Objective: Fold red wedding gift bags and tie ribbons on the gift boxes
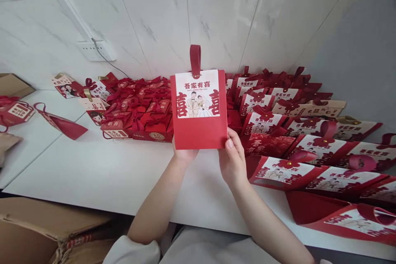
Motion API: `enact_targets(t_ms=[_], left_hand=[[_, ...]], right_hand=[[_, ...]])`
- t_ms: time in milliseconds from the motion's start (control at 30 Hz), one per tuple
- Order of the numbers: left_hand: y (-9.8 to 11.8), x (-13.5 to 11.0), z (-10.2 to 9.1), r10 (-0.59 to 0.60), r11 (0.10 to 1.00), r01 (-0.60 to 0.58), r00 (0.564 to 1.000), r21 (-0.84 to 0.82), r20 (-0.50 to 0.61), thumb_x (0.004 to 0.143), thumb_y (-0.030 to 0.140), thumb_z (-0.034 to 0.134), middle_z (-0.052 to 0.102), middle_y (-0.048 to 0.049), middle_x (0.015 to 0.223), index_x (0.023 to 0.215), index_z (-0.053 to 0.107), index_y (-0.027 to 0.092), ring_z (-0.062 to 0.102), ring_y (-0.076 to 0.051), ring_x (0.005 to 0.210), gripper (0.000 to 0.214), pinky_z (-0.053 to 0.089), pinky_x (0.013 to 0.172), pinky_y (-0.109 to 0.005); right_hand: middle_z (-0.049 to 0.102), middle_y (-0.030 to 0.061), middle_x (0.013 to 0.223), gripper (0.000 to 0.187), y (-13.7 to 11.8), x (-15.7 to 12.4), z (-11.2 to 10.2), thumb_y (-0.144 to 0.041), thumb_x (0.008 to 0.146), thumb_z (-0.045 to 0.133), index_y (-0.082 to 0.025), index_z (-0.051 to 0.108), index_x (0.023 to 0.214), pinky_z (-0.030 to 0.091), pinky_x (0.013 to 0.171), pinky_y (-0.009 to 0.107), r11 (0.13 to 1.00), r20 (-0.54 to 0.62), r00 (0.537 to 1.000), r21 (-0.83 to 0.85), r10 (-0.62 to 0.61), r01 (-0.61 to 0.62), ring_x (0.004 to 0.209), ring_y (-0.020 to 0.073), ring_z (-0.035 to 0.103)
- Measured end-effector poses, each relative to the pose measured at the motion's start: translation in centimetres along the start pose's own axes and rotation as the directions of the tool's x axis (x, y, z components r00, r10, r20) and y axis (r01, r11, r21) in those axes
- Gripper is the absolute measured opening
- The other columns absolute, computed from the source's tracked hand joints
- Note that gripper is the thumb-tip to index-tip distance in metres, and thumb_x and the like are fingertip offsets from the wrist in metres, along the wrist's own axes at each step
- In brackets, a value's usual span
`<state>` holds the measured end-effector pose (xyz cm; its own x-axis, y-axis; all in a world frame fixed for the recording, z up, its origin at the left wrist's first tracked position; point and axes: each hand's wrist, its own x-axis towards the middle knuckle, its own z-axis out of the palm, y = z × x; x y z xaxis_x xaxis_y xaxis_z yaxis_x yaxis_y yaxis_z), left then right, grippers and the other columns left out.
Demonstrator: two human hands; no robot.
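Observation:
A red gift box (pixel 199 134) with a white card of a cartoon wedding couple and a strap loop on top is held upright in front of me, above the white table. My left hand (pixel 185 154) supports its lower left from behind and below, most of the fingers hidden by the box. At the lower right corner, my right hand (pixel 233 156) grips the edge, thumb on the near side. Just behind it stand rows of small red boxes with ribbons (pixel 145 107). Similar red gift boxes with the couple print (pixel 275 171) crowd the right side.
On the left of the table (pixel 102 173) lie a red pouch with a strap (pixel 63 123) and a red box (pixel 15 113). An open cardboard carton (pixel 40 222) stands below the front edge. A tiled wall with a socket (pixel 96 50) and cable rises behind.

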<state>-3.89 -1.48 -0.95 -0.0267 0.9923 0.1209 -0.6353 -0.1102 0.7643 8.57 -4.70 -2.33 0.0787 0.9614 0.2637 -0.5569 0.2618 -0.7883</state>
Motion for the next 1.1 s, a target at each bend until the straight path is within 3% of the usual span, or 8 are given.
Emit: enact_targets(t_ms=[100,233,333,433,600,700,800,1100], left_hand=[[-0.3,0.4,0.0,0.066,0.995,-0.056,0.991,0.085,-0.119,0.078,0.052,0.076,0.072,-0.0058,0.124,0.112,0.070,0.025,0.065,-0.030,0.119,0.043,0.054,0.098,-0.042],[-0.7,0.7,-0.6,0.197,0.951,-0.143,0.963,0.274,-0.183,0.073,0.034,0.086,0.076,-0.0019,0.107,0.107,0.068,0.027,0.069,-0.022,0.103,0.039,0.056,0.086,-0.030],[-0.1,0.2,-0.3,0.201,0.931,-0.144,0.969,0.335,-0.142,0.087,0.045,0.071,0.074,-0.0045,0.109,0.104,0.068,0.026,0.069,-0.022,0.102,0.026,0.057,0.082,-0.030],[0.6,-0.9,0.6,0.185,0.928,-0.181,0.983,0.324,0.020,0.090,0.060,0.060,0.066,-0.0097,0.134,0.120,0.066,0.026,0.064,-0.030,0.120,0.045,0.059,0.089,-0.038],[0.0,-2.3,1.6,-0.073,0.945,-0.028,0.952,0.325,0.296,0.079,0.061,0.074,0.056,-0.0117,0.149,0.141,0.058,0.027,0.054,-0.039,0.134,0.073,0.055,0.101,-0.044],[-1.0,-2.4,1.6,-0.144,0.951,0.067,0.960,0.302,0.241,0.085,0.055,0.070,0.061,-0.0092,0.144,0.139,0.060,0.029,0.056,-0.037,0.134,0.061,0.056,0.101,-0.046],[-1.5,-2.3,1.8,-0.070,0.978,0.037,0.985,0.207,0.155,0.092,0.054,0.063,0.064,-0.0078,0.140,0.135,0.063,0.026,0.053,-0.032,0.138,0.052,0.046,0.115,-0.044],[-1.1,-1.2,1.6,-0.104,0.994,0.104,0.994,-0.015,0.029,0.094,0.059,0.056,0.069,-0.0066,0.134,0.130,0.065,0.024,0.056,-0.031,0.135,0.051,0.050,0.110,-0.045]], right_hand=[[0.060,0.0054,0.142,0.048,-0.1,-0.3,0.4,-0.041,0.086,0.072,-0.035,0.061,0.133,0.045,0.112,0.050,0.996,-0.007,0.998,-0.063,-0.059,0.059,0.132,0.0270,0.056],[0.062,0.0072,0.137,0.046,-0.1,-0.5,0.3,-0.033,0.084,0.074,-0.033,0.062,0.129,0.046,0.111,0.054,0.934,-0.133,0.951,-0.268,-0.280,0.237,0.134,0.0298,0.054],[0.064,0.0080,0.127,0.055,-0.2,-0.5,-0.4,-0.028,0.077,0.080,-0.034,0.063,0.129,0.039,0.116,0.060,0.688,-0.069,0.793,-0.546,-0.605,0.478,0.141,0.0335,0.045],[0.056,0.0096,0.137,0.061,-0.2,-0.3,-1.1,-0.023,0.067,0.086,-0.034,0.065,0.124,0.046,0.110,0.061,0.422,0.055,0.653,-0.721,-0.756,0.549,0.140,0.0382,0.047],[0.058,0.0105,0.141,0.067,0.6,0.3,-1.4,-0.019,0.069,0.085,-0.032,0.059,0.130,0.044,0.112,0.062,0.389,0.102,0.680,-0.754,-0.726,0.528,0.137,0.0382,0.051],[0.060,0.0095,0.142,0.087,1.1,0.2,-1.2,-0.016,0.069,0.084,-0.034,0.045,0.144,0.031,0.120,0.066,0.338,0.162,0.654,-0.750,-0.739,0.569,0.136,0.0353,0.054],[0.067,0.0078,0.134,0.086,1.3,-0.1,-1.0,-0.020,0.070,0.082,-0.034,0.043,0.145,0.021,0.121,0.072,0.343,0.208,0.677,-0.736,-0.706,0.584,0.134,0.0351,0.056],[0.064,0.0032,0.141,0.080,0.6,-0.3,-1.6,-0.013,0.082,0.063,-0.041,0.035,0.152,0.029,0.121,0.067,0.428,0.369,0.693,-0.581,-0.619,0.692,0.131,0.0294,0.061]])
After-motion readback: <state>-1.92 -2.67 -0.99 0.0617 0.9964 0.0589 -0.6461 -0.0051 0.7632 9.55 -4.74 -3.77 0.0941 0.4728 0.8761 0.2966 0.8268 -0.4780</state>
